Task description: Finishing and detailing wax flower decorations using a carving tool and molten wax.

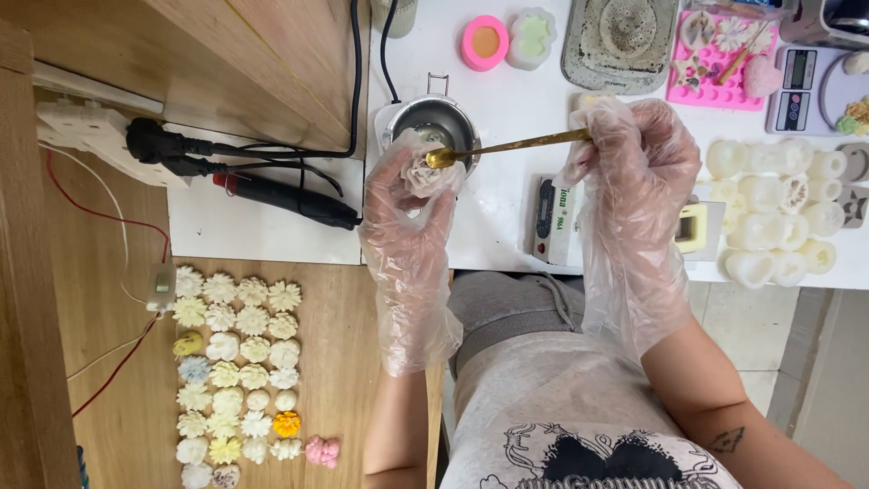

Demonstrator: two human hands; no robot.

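Both my hands wear loose clear plastic gloves. My left hand [412, 213] holds a small cream flower-shaped wax piece [425, 172] up over a little metal melting pot [433, 119]. My right hand [629, 172] grips a slim gold spoon [511, 146] by its handle. The spoon's bowl touches the top of the flower piece. The pot stands on the white table [507, 100] right behind my left hand.
Several finished wax flowers [240, 362] lie in rows on the wooden board at lower left. White silicone moulds [778, 213] cluster at right, near a scale [810, 86], a pink mould tray [720, 59] and a grey mould [620, 41]. A power strip [90, 136] and cables lie at left.
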